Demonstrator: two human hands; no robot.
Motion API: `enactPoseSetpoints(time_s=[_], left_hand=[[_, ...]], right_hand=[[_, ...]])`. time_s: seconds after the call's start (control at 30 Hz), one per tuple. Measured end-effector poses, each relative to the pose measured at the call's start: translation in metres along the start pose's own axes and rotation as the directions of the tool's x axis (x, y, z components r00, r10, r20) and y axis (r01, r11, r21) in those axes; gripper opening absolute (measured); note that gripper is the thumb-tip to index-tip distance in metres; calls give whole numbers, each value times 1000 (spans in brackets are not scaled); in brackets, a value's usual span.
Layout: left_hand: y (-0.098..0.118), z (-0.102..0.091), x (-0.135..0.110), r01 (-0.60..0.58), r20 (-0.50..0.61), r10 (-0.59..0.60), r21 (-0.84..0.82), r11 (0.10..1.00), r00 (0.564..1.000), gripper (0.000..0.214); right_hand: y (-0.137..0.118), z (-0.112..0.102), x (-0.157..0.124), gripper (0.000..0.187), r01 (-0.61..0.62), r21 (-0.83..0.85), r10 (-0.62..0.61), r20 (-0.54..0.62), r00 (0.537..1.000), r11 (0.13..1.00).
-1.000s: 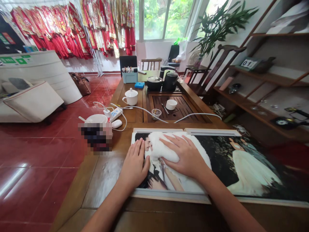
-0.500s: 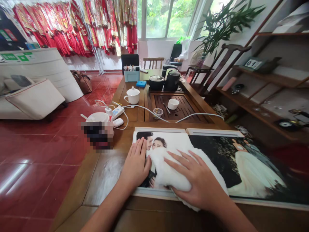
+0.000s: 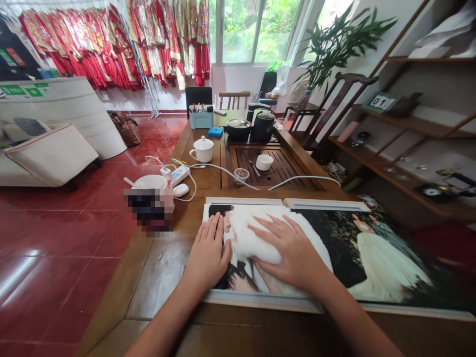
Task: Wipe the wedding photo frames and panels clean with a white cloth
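Two framed photos lie side by side on the wooden table. My left hand (image 3: 210,250) rests flat on the left edge of the left framed photo (image 3: 238,280), its fingers straight and holding nothing. A fluffy white cloth (image 3: 256,243) is bunched under my right hand (image 3: 292,253) on that same photo. The right fingers spread over the cloth, with the thumb along its near side, and keep hold of it. The cloth hides part of the pictured couple. Beside it, the right framed photo (image 3: 342,267) has a dark background with a pale gown.
Behind the frames a white cable (image 3: 293,177) crosses the tea tray (image 3: 243,153). A lidded white cup (image 3: 203,149), a power strip (image 3: 180,174) and a white mouse (image 3: 181,190) stand at the left. Shelves (image 3: 409,129) rise on the right.
My right hand has slid the white cloth up and to the left, covering the pictured face on the right and baring the photo's lower part. My left hand stays in place.
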State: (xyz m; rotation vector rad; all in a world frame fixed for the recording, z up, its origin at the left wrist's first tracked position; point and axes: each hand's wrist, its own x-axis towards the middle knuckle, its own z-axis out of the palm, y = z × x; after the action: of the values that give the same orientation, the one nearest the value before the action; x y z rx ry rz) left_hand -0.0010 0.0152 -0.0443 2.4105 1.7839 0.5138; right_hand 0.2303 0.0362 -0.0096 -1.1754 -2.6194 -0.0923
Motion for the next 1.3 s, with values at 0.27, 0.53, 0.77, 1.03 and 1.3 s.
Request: enactPoseSetpoints(time_s=[0.27,0.53,0.77,1.03,1.3], left_hand=[[-1,-2,-1,-6,50,6,2,1000,999,63],[-1,0,0,-4,7,4,-20,1000,1000,58],[0,-1,-1,4,8,-4,-13,1000,1000,58],[-1,-5,0,-5,68,5,-3,1000,998,65],[-1,-1,1,4,26,-4,-8,1000,1000,58]], right_hand=[[-23,-11,-34,78,106,-3,-106,80,991,994],[13,2,5,64,-16,-9,15,-14,1000,1000],[10,2,9,60,4,5,-4,-6,1000,1000],[-21,-9,-26,75,140,43,-144,96,985,989],[12,-2,-2,64,32,26,-33,39,999,999]])
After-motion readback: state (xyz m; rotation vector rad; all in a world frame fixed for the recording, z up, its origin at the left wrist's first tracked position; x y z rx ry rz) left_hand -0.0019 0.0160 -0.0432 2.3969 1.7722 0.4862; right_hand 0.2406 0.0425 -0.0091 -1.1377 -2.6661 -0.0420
